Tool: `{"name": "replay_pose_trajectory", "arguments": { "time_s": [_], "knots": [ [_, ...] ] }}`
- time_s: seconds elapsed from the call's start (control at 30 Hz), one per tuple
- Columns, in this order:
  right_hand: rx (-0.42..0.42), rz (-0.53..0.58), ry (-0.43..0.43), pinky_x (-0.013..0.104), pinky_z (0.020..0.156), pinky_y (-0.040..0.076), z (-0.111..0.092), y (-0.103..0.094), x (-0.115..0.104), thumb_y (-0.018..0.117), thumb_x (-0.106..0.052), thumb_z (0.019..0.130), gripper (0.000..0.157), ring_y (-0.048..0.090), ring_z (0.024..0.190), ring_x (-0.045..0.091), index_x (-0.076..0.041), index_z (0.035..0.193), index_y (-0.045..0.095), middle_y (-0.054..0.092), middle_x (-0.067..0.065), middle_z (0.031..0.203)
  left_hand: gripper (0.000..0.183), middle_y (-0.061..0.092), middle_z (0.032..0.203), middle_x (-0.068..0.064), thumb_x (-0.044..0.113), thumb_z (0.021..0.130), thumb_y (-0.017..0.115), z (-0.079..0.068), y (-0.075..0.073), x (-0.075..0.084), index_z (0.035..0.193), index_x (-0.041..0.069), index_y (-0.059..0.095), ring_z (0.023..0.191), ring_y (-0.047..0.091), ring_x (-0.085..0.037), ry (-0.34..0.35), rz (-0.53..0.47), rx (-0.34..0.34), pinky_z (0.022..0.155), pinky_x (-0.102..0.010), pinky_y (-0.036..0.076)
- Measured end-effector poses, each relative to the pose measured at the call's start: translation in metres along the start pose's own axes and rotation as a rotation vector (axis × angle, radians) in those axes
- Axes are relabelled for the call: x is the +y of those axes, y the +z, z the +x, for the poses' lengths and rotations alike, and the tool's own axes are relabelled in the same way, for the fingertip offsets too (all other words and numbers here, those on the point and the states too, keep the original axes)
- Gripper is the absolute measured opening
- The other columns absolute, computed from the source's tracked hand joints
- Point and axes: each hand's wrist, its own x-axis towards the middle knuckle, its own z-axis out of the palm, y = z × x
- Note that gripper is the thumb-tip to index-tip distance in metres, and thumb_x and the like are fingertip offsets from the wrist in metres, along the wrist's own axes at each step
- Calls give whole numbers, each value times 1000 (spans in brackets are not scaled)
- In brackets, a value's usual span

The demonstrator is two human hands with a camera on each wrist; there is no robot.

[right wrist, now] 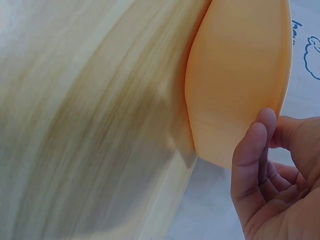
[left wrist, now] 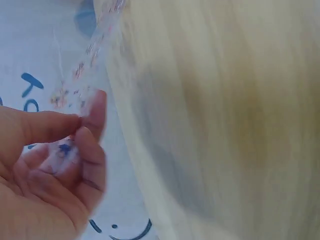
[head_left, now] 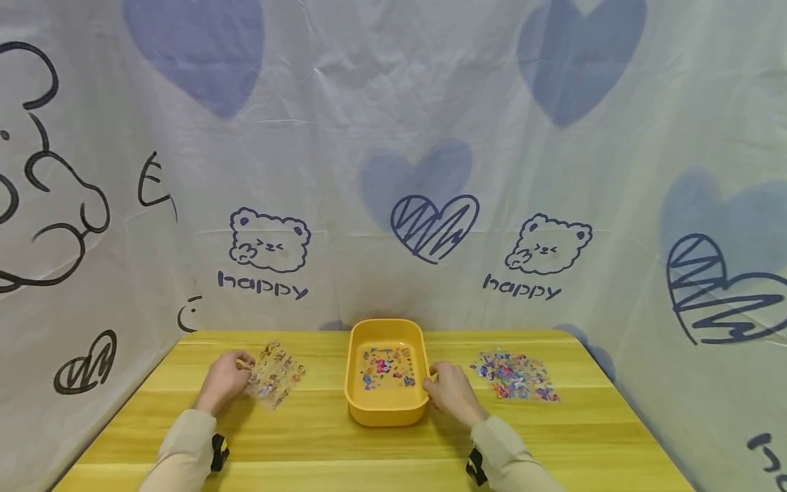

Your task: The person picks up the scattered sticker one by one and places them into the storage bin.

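Observation:
My left hand [head_left: 225, 377] pinches the left edge of a clear sticker sheet [head_left: 278, 376] with small brownish prints, at the left of the table. The left wrist view shows thumb and fingertips meeting on the see-through sheet [left wrist: 80, 70], which slants up from the hand. My right hand [head_left: 453, 391] grips the right rim of a yellow plastic basin [head_left: 387, 415], thumb on one side of the wall and fingers on the other. In the right wrist view the fingers [right wrist: 250, 150] curl at the rim of the basin [right wrist: 240, 75]. Another printed sticker sheet [head_left: 386, 367] lies inside the basin.
A third sticker sheet [head_left: 516, 376], densely covered in blue, purple and red prints, lies on the wood-grain table [head_left: 320, 451] to the right. A white cloth [head_left: 369, 287] with hearts and bears hangs behind the table and along both sides.

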Motion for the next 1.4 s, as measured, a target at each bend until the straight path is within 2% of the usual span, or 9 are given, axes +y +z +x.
{"name": "replay_pose_trajectory", "arguments": {
  "time_s": [0.1,0.17,0.3,0.53,0.7,0.93,1.1,1.23,1.4],
  "knots": [
    [7,-9,-5,24,36,40,0,0,0,52,-10,85,24,50,38,13,4,102,61,58,9,56,45,61,94,-20,1,87,50,2,4,8,130,2,38,67,60,-21,80,-50,15,57,-33,47],
    [10,-16,-8,24,36,40,-1,0,-1,52,-11,85,22,50,39,12,3,99,61,57,7,55,52,60,97,-21,0,88,51,4,8,11,136,6,32,66,61,-21,136,-71,31,57,-33,48],
    [18,-16,-13,24,36,39,-1,-1,-1,52,-10,84,17,49,38,13,0,94,62,55,5,52,47,59,99,-21,-5,87,48,8,16,17,132,6,41,64,61,-19,212,-103,47,52,-30,49],
    [24,-17,-35,24,35,38,-2,-2,1,51,-10,85,21,49,37,13,3,98,61,56,5,52,41,59,109,-15,-3,85,48,10,24,31,124,8,51,66,61,-15,243,-64,118,39,-28,41],
    [19,-5,-18,24,36,39,-2,-1,1,52,-9,84,23,50,38,13,5,101,61,58,8,55,39,59,110,-13,-1,86,49,9,25,44,122,11,54,69,62,-17,265,-120,163,36,-27,39],
    [7,-3,32,25,37,42,-1,0,-1,52,-9,84,25,52,41,14,5,104,60,60,10,61,36,61,109,-9,0,86,49,9,26,61,118,13,57,74,63,-21,307,-232,194,38,-27,40],
    [1,10,40,25,38,42,0,0,-2,52,-9,84,25,53,42,14,4,104,60,61,10,62,37,62,108,-10,-1,85,50,9,27,71,118,13,58,68,62,-21,319,-264,204,36,-26,39],
    [4,15,26,26,38,43,0,-1,-2,52,-8,84,25,53,42,14,5,104,60,61,10,62,36,63,104,-8,-1,84,51,11,31,79,117,13,59,66,62,-17,352,-275,218,37,-26,41],
    [-3,7,36,26,37,41,-1,-1,-1,51,-9,84,24,52,41,14,4,103,60,60,11,59,33,66,96,-5,0,83,55,11,36,89,113,12,62,67,60,-13,410,-239,274,41,-26,44]
  ]
}}
